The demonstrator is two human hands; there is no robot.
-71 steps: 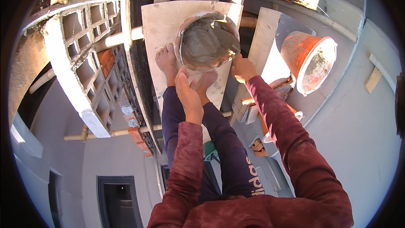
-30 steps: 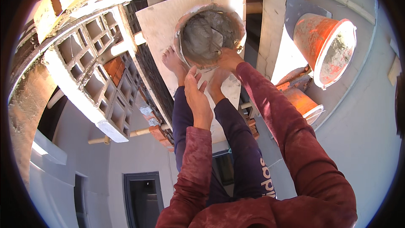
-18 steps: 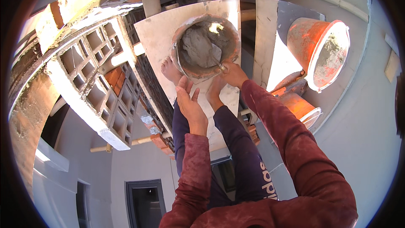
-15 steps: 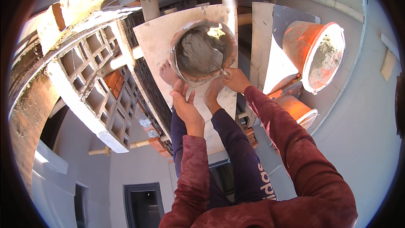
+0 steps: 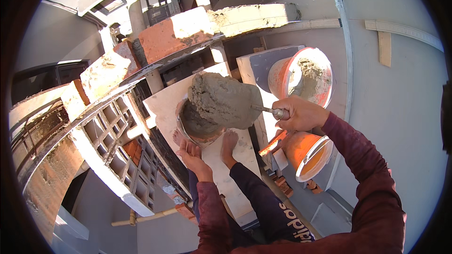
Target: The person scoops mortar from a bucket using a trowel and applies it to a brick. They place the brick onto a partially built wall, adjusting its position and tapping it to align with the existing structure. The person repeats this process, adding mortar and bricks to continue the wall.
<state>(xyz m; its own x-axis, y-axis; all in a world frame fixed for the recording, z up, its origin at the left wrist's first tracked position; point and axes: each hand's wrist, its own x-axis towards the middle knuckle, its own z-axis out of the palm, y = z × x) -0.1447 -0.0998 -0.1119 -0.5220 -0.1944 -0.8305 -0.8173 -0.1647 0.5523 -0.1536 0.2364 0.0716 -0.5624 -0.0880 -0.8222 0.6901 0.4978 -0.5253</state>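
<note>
My right hand (image 5: 301,114) grips the wooden handle of a trowel (image 5: 281,114), which is lifted above a round bucket (image 5: 207,141). A large heap of wet grey mortar (image 5: 221,99) covers most of the trowel's blade. More mortar shows inside the bucket, though the raised load hides much of its opening. Beside the bucket's near left rim is my left hand (image 5: 193,158), palm turned up and fingers loosely stretched, holding nothing. Whether it touches the rim I cannot tell. The bucket stands on a pale board (image 5: 242,169) by my bare feet.
Two orange buckets stand at the right, one with mortar in it (image 5: 278,77), the other lower (image 5: 305,160). A curved wall top with red bricks (image 5: 165,40) runs across the far side. Hollow vent blocks (image 5: 110,146) lie left, beside a gap; bamboo poles (image 5: 162,217) run below.
My right hand has raised the trowel out of the bucket with a mortar load, moving right. My left hand stays near the rim. The view has tilted toward the wall top.
</note>
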